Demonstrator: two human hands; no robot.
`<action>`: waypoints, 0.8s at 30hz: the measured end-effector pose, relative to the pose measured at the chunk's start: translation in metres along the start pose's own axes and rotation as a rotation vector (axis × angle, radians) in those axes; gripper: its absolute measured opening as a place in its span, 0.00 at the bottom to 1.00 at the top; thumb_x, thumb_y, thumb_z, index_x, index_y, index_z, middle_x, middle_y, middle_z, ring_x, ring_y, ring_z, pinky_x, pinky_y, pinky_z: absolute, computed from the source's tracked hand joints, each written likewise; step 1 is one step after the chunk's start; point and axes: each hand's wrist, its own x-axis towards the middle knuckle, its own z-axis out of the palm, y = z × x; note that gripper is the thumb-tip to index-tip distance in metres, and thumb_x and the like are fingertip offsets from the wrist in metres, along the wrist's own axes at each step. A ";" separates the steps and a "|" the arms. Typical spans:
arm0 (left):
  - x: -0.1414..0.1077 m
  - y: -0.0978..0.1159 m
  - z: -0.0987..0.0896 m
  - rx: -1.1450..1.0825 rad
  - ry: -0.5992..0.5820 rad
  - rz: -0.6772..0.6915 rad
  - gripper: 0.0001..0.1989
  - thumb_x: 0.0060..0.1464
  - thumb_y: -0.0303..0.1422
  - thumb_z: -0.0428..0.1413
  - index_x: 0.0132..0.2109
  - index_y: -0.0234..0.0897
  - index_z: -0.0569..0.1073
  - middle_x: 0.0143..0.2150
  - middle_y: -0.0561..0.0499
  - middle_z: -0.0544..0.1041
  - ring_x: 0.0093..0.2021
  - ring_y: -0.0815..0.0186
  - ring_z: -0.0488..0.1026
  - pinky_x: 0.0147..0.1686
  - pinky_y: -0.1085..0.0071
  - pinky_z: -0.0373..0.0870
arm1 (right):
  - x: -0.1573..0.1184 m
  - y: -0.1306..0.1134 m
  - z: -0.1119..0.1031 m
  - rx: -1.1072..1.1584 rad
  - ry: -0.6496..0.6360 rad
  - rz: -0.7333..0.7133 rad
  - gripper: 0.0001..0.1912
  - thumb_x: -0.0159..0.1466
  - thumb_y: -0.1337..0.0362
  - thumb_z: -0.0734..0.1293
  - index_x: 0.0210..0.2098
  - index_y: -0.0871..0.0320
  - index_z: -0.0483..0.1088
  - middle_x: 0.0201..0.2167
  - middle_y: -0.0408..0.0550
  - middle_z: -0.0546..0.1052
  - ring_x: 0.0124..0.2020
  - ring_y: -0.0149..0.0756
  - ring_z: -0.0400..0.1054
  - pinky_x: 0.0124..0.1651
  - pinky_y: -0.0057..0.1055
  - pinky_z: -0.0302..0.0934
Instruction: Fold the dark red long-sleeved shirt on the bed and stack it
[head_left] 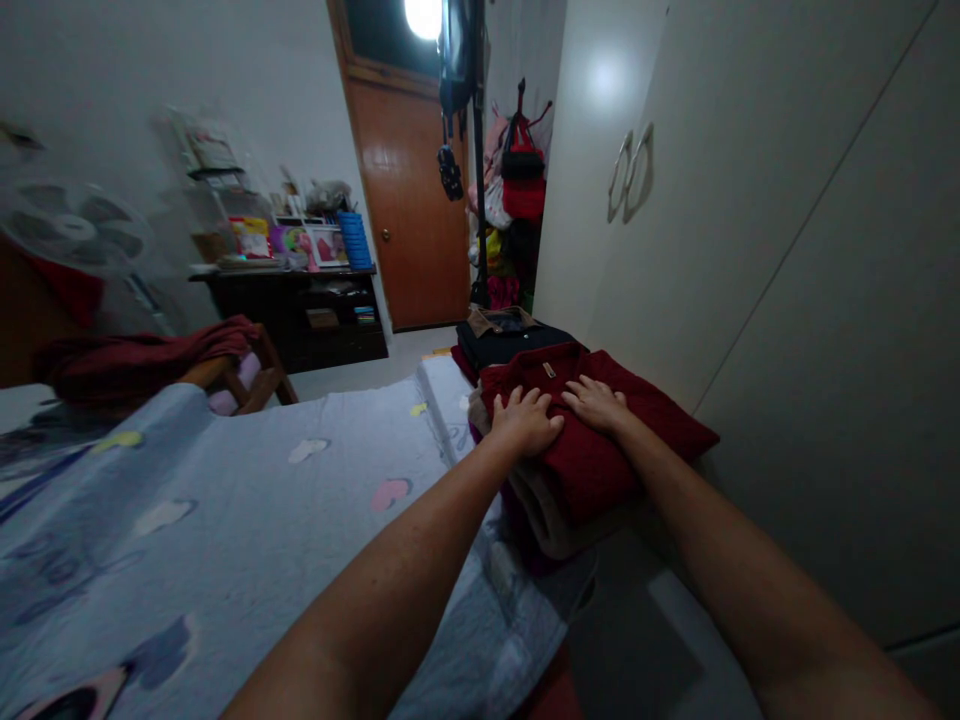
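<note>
A dark red garment (600, 470) lies folded on top of a stack of clothes at the right edge of the bed. My left hand (527, 422) rests on its left part, fingers spread. To the right, my right hand (596, 402) lies flat on the same garment near its collar, fingers apart. Beneath the red garment show layers of a beige garment (551, 520) and something purple. Just behind it sits a dark folded garment (517, 340) with a brown collar.
A pale blue patterned sheet (300, 520) covers the bed. White wardrobe doors (720, 180) stand close on the right. Farther back are a wooden chair (262, 375) with red cloth, a fan (75, 228), a dark cabinet (292, 310) and a brown door (412, 200).
</note>
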 end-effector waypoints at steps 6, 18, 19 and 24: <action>0.003 -0.003 0.003 -0.028 -0.008 -0.010 0.30 0.60 0.50 0.40 0.64 0.44 0.60 0.69 0.47 0.57 0.69 0.48 0.47 0.62 0.36 0.43 | 0.006 0.001 0.003 -0.036 -0.044 -0.010 0.30 0.67 0.47 0.48 0.65 0.46 0.55 0.70 0.49 0.50 0.67 0.55 0.46 0.61 0.62 0.45; -0.016 -0.020 0.020 -0.257 0.392 0.046 0.26 0.64 0.42 0.43 0.65 0.39 0.59 0.69 0.46 0.59 0.69 0.60 0.50 0.67 0.54 0.46 | 0.004 0.000 -0.003 -0.007 0.027 -0.025 0.30 0.67 0.48 0.49 0.65 0.50 0.56 0.68 0.53 0.54 0.66 0.55 0.50 0.59 0.62 0.48; -0.023 -0.026 0.024 -0.280 0.436 0.052 0.26 0.64 0.42 0.43 0.66 0.38 0.58 0.69 0.45 0.58 0.70 0.62 0.49 0.67 0.57 0.46 | 0.004 0.001 -0.004 0.010 0.050 -0.024 0.30 0.67 0.48 0.50 0.65 0.52 0.56 0.68 0.54 0.55 0.65 0.55 0.52 0.59 0.61 0.49; -0.079 -0.073 0.057 -0.266 0.481 0.028 0.29 0.63 0.40 0.46 0.68 0.36 0.51 0.71 0.42 0.53 0.71 0.60 0.46 0.67 0.56 0.49 | -0.001 0.002 -0.017 0.051 0.160 -0.002 0.31 0.65 0.52 0.56 0.64 0.60 0.58 0.61 0.60 0.65 0.59 0.53 0.61 0.57 0.52 0.56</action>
